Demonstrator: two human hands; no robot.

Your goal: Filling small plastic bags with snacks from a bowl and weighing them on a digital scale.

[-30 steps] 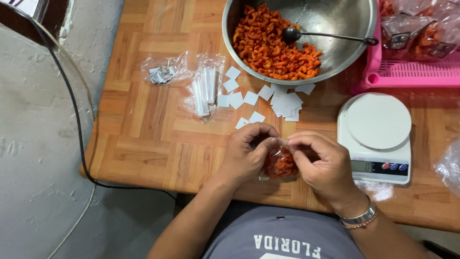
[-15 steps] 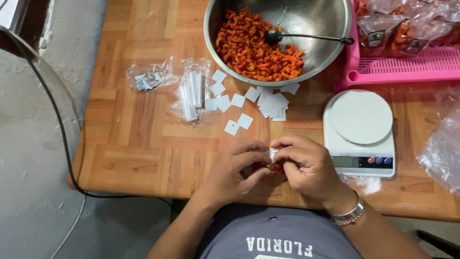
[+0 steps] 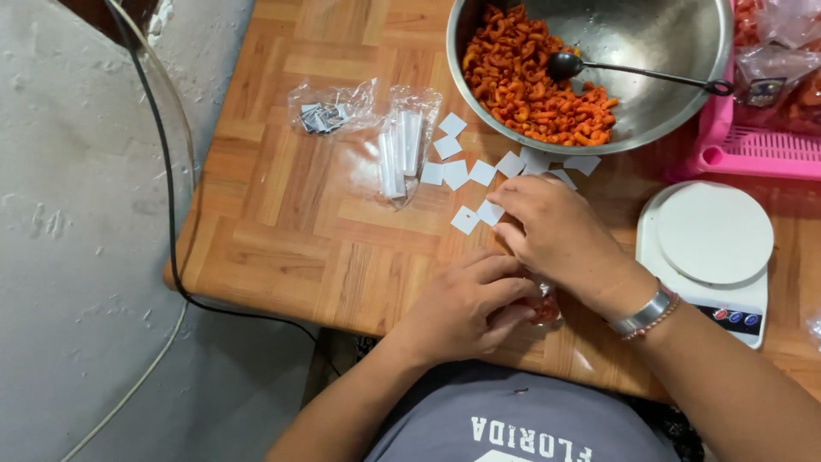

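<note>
Since half a second ago my right hand [image 3: 560, 235] has left the small bag of orange snacks [image 3: 540, 306] and reached forward to the white paper squares [image 3: 479, 175] scattered on the wooden table [image 3: 282, 214]. Its fingertips rest on one square just below the steel bowl [image 3: 676, 51]; I cannot tell whether they pinch it yet. My left hand [image 3: 466, 308] alone grips the bag, fingers curled tight around it at the near table edge, so the bag sits under the right wrist, mostly hidden. Beside the squares lies a clear packet of white strips [image 3: 398, 150]. A white scale [image 3: 710, 248] stands to the right, a pink basket [image 3: 753, 150] behind it.
</note>
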